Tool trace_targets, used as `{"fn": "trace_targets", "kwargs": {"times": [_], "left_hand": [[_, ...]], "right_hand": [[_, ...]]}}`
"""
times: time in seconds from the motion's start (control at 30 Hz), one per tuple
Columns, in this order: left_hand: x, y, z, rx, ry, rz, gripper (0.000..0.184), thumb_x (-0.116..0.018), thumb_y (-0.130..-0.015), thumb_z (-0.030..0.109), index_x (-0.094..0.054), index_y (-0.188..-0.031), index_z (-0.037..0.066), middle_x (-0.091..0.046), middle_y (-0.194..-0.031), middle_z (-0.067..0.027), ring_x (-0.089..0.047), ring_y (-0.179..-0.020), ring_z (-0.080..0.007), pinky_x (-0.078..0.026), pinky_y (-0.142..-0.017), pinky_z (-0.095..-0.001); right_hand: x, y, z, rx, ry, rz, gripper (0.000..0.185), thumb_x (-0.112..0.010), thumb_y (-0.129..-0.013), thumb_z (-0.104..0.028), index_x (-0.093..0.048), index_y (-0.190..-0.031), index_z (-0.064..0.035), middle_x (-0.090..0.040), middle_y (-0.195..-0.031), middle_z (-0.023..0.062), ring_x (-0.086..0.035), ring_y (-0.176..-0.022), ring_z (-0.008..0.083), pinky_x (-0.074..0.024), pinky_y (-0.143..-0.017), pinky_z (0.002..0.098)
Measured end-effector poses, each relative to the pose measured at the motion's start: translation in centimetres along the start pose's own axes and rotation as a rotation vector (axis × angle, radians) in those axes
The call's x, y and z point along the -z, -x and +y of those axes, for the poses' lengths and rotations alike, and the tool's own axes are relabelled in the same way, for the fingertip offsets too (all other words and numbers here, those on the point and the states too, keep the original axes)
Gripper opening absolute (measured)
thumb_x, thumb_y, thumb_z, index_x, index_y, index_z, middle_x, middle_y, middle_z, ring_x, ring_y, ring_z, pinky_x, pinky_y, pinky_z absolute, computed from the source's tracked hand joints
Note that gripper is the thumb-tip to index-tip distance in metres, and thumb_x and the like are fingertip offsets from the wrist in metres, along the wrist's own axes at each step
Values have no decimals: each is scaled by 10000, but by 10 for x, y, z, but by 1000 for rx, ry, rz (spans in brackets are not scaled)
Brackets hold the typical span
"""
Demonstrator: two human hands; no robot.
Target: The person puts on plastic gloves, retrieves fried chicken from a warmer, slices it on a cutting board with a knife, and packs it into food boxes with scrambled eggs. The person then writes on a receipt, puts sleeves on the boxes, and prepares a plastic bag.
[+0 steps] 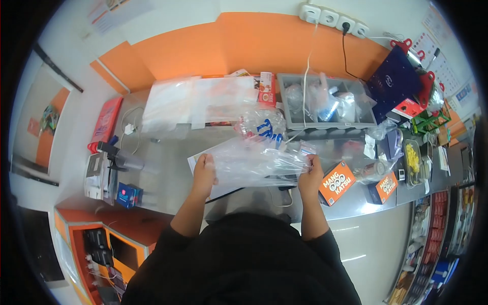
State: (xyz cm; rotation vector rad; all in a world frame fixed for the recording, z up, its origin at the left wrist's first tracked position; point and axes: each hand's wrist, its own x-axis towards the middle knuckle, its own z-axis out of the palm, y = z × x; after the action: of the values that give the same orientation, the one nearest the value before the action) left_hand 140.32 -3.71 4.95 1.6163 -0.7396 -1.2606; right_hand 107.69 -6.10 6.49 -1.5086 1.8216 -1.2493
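Note:
A clear plastic bag (254, 163) is stretched sideways between my two hands, above the front part of the metal counter. My left hand (204, 172) is closed on its left end, and my right hand (311, 172) pinches the bunched right end. Behind it lies a crumpled clear plastic bundle (262, 124) with blue lettering. White sheets (213, 190) show partly under the bag; the rest of them is hidden. Just right of my right hand stands an orange box (336, 184) marked MANG KATSU.
Stacked clear plastic sheets (173, 101) lie at the back left. A grey divided bin (330, 125) with plastic-wrapped items stands at the back, a white cable (306, 76) hanging across it. A second orange box (384, 188) and a tray of yellow pieces (413, 160) are farther right.

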Motion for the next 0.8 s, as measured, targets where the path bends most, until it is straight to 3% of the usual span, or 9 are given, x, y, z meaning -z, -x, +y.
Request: {"fn": "trace_targets", "kwargs": {"times": [0.07, 0.13, 0.23, 0.3, 0.37, 0.4, 0.53, 0.7, 0.8], "left_hand": [[-2, 13, -8, -257, -413, 70, 171, -547, -979, 265, -479, -1041, 121, -644, -717, -66, -596, -566, -252, -454, -509, -380], [2, 23, -16, -515, -822, 150, 193, -573, -965, 258, -469, -1039, 114, -643, -702, -82, -595, -549, -279, -449, -503, -391], [-7, 37, -9, -192, -1012, 79, 292, -634, -907, 240, -500, -1131, 110, -657, -868, -152, -635, -747, -339, -483, -683, -443], [-43, 70, 30, -897, -1300, 446, 471, -644, -849, 187, -484, -1288, 123, -609, -1121, -203, -589, -1034, -351, -421, -913, -477], [-61, 80, 38, -962, -1137, 279, 543, -638, -826, 154, -463, -1340, 130, -571, -1198, -193, -538, -1123, -341, -368, -977, -480], [-65, 81, 41, -1021, -970, 116, 617, -631, -804, 121, -442, -1391, 136, -532, -1275, -183, -487, -1211, -331, -315, -1041, -483], [-11, 18, 20, -638, -823, 234, 445, -465, -794, -90, -520, -1209, 62, -597, -1130, -210, -588, -1033, -407, -479, -847, -454], [52, 17, -14, -452, -1045, 319, 273, -509, -825, -10, -495, -1091, 51, -561, -1048, -205, -578, -948, -445, -466, -809, -516], [56, 45, -24, -337, -1142, 248, 273, -557, -829, 39, -472, -1086, 72, -558, -1033, -213, -587, -919, -444, -468, -801, -516]], "right_hand": [[-7, -3, 16, 38, -163, 76, 248, -505, -881, 43, -582, -1112, -3, -653, -915, 101, -603, -772, 196, -471, -699, 293], [-9, 0, 0, -661, -1114, -33, 278, -480, -883, 53, -570, -1133, -29, -627, -907, 69, -593, -754, 155, -479, -668, 279], [-24, 7, 16, -674, -966, -159, 288, -521, -865, 18, -558, -1144, -41, -617, -912, 73, -596, -781, 120, -482, -649, 274], [-30, 19, -14, -645, -771, -260, 296, -548, -856, -17, -545, -1151, -44, -615, -940, 72, -598, -768, 136, -490, -647, 293], [-50, 36, -30, -620, -576, -354, 313, -576, -847, -52, -532, -1157, -48, -613, -968, 71, -599, -755, 152, -499, -645, 311], [-65, 44, -29, -303, -421, -391, 346, -597, -831, -70, -511, -1166, -52, -612, -1015, 95, -619, -749, 208, -511, -645, 356], [-32, 42, -44, 280, 390, -722, 396, -610, -800, -43, -464, -1167, -69, -585, -1109, 172, -649, -780, 386, -531, -681, 489], [-22, 36, 4, 141, 708, -498, 355, -655, -819, -68, -484, -1129, -42, -572, -1087, 148, -660, -820, 345, -545, -731, 451], [0, -1, 35, 238, 9, -1060, 503, -760, -795, -158, -503, -1207, -29, -575, -1098, 104, -657, -835, 251, -534, -790, 369]]}}
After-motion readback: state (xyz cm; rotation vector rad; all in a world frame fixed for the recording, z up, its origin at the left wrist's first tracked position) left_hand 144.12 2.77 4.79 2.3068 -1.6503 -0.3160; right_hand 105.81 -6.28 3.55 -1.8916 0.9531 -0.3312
